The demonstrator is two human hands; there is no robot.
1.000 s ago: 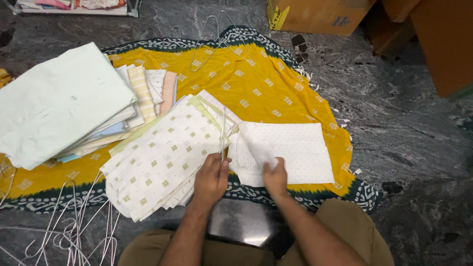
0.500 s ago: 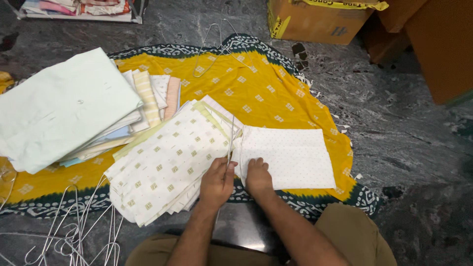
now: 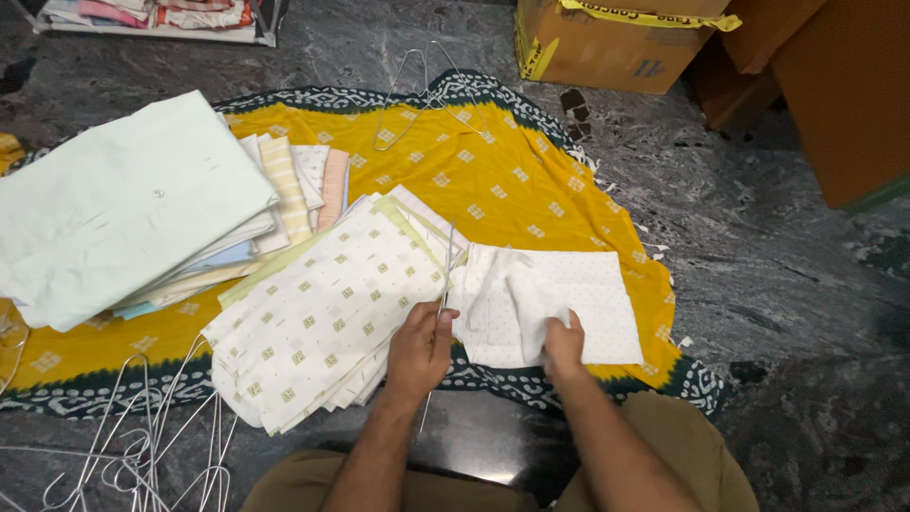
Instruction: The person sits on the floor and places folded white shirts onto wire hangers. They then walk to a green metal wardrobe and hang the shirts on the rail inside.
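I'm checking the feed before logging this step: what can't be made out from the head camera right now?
- Wire hanger: its lower part hidden by the left hand.
- White dotted cloth: near edge covered by the right hand.
- Hanger pile: cut off by the bottom edge.
- Cardboard box: cut off by the top edge.

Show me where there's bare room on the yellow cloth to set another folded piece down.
The widest bare patch of the yellow cloth lies above the white dotted garment, right of the lone wire hanger. A narrow strip shows below the pale green stack. It is crowded around the patterned stack, both hands, and the hanger pile.
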